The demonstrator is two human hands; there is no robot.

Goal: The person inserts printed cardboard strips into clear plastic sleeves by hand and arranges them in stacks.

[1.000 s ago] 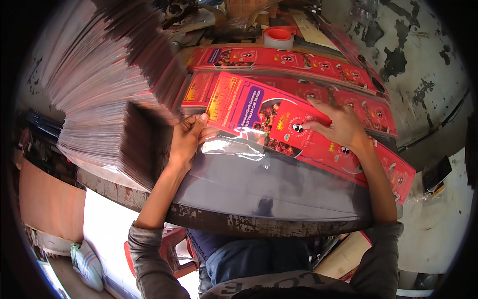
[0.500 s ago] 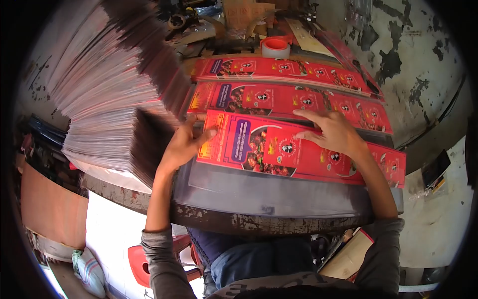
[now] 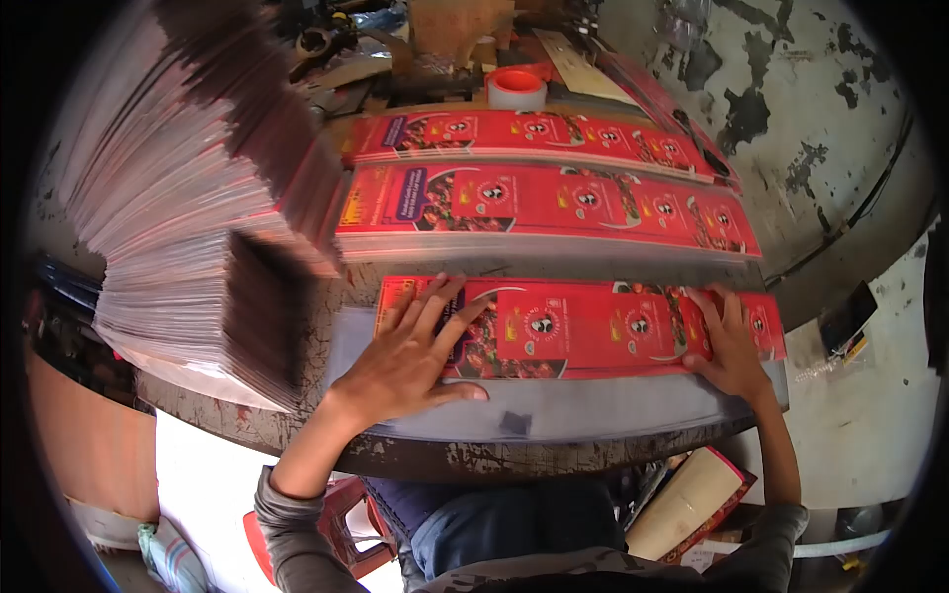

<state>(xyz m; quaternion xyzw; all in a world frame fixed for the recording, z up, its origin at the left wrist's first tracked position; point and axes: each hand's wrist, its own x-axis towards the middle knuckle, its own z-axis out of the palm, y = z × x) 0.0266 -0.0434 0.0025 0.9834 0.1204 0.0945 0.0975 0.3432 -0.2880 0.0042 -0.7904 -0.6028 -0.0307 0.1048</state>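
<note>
A long red printed cardboard strip (image 3: pixel 583 331) with food pictures and round logos lies across a greyish plastic sheet (image 3: pixel 593 410) near the table's front edge. My left hand (image 3: pixel 405 346) rests with fingers spread over the strip's left end, its thumb by the lower edge. At the right end, my right hand (image 3: pixel 732 346) lies with fingers apart on the strip. Neither hand grips anything. Just behind is a stack of similar red strips (image 3: pixel 544 206), and farther back a second red stack (image 3: pixel 474 133).
A tall leaning pile of folded card sheets (image 3: pixel 168 287) stands on the left. A red-and-white roll (image 3: pixel 517 89) sits behind the strips, with cluttered cardboard (image 3: pixel 460 35) beyond. The wall (image 3: pixel 820 128) is at the right; a red stool (image 3: pixel 341 534) is below the table.
The front red strip has come off the stack behind and moved down toward me onto the plastic sheet. My left hand has spread onto it; my right hand has moved to its right end.
</note>
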